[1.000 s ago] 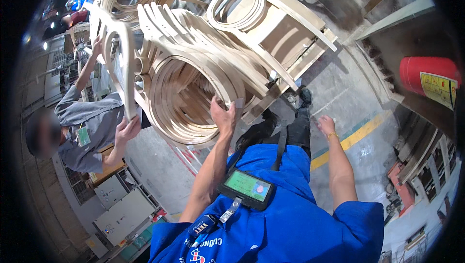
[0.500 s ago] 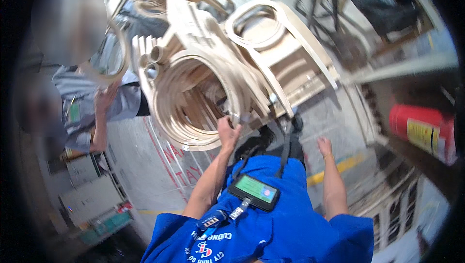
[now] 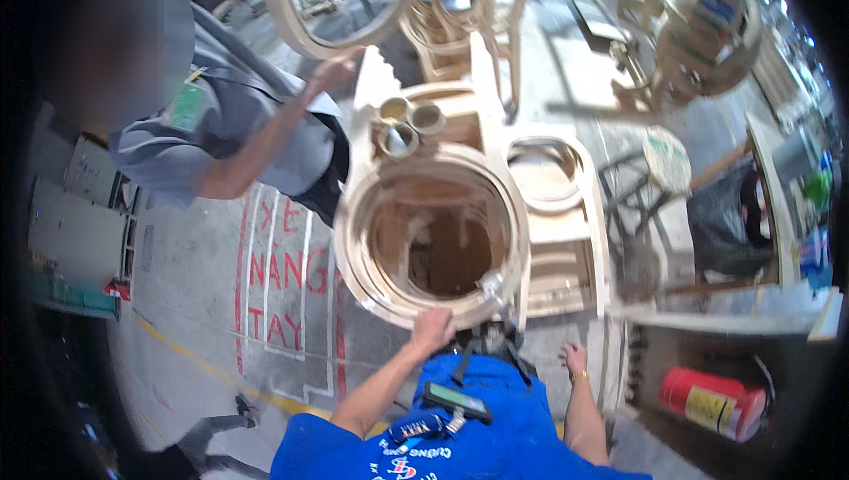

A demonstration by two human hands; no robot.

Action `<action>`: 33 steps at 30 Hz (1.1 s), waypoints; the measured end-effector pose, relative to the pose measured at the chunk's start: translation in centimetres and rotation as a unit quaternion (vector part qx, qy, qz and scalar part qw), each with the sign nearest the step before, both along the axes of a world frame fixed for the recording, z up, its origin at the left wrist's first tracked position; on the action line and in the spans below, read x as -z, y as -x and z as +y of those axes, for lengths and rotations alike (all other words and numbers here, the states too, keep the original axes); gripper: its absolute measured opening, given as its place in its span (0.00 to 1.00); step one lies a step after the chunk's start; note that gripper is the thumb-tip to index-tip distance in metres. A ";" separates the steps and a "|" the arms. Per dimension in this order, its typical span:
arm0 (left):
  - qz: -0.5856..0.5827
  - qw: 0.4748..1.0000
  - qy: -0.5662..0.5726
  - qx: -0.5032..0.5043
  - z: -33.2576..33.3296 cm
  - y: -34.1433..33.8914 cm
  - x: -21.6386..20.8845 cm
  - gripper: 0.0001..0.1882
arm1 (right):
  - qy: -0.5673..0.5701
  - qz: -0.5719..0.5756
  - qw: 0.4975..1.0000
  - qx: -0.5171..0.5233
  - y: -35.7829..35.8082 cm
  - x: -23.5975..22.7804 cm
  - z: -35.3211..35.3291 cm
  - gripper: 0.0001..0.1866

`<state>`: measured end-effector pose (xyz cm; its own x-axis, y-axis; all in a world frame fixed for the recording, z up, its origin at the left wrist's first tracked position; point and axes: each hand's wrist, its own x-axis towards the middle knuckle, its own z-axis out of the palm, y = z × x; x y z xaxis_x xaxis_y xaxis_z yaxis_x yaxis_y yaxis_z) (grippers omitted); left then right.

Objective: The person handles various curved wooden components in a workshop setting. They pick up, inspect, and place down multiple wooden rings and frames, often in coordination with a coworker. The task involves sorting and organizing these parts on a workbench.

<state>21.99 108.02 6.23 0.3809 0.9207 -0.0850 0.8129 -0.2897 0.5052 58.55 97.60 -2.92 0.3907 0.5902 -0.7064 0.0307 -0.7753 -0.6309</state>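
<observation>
A stack of pale wooden round frames (image 3: 431, 234) stands in front of me. My left hand (image 3: 432, 331) grips the near rim of the top round frame. Down by my side, my right hand (image 3: 575, 358) hangs open with nothing in it, near a low wooden frame (image 3: 566, 241). A co-worker in a grey shirt (image 3: 221, 140) stands at the left. That person's hand (image 3: 332, 69) holds up a curved wooden oval frame (image 3: 336, 3) above the stack. Three short tubes (image 3: 409, 122) sit on the stack's far side.
A red fire extinguisher (image 3: 712, 399) lies at the lower right by a shelf. More wooden chair parts (image 3: 469, 3) pile up behind. A round stool (image 3: 668, 157) and a black bag (image 3: 725, 224) stand to the right. Red painted markings (image 3: 279, 277) cover the concrete floor at left.
My view has swung so the stack now faces me end-on, looking through the rings. My left hand stays on the rim. The co-worker has lifted the oval frame higher.
</observation>
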 end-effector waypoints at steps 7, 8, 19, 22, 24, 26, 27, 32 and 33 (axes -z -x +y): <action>-0.025 0.999 0.035 0.008 1.3 1.7 0.4 0.16 | -0.025 0.008 0.999 -0.020 5.7 -2.2 3.9 0.16; -0.033 0.999 0.029 0.014 1.6 1.9 0.4 0.16 | -0.022 0.007 0.999 -0.025 6.2 -2.3 4.1 0.16; 0.006 0.999 0.036 -0.003 1.3 1.6 0.3 0.18 | 0.096 0.003 0.991 -0.091 3.8 -1.1 2.4 0.15; 0.043 0.996 0.074 0.004 1.4 1.3 0.6 0.18 | 0.092 0.004 0.991 -0.101 2.5 -0.9 2.9 0.15; -0.001 0.999 0.026 -0.025 1.0 1.1 0.8 0.18 | 0.076 0.003 0.992 -0.106 1.8 -0.7 3.5 0.15; -0.005 0.999 0.005 -0.032 0.7 0.9 0.9 0.18 | 0.049 0.004 0.993 -0.104 1.3 -0.4 4.0 0.15; -0.006 0.999 -0.018 -0.030 0.7 0.7 0.8 0.18 | 0.045 0.008 0.993 -0.107 1.0 -0.3 4.2 0.14; 0.043 0.997 0.049 -0.042 0.5 -0.3 -0.3 0.17 | 0.029 0.012 0.993 -0.113 0.9 -0.4 4.9 0.13; 0.055 0.996 0.064 -0.043 0.7 -0.4 -0.5 0.18 | 0.031 0.010 0.993 -0.116 0.6 -0.2 5.1 0.13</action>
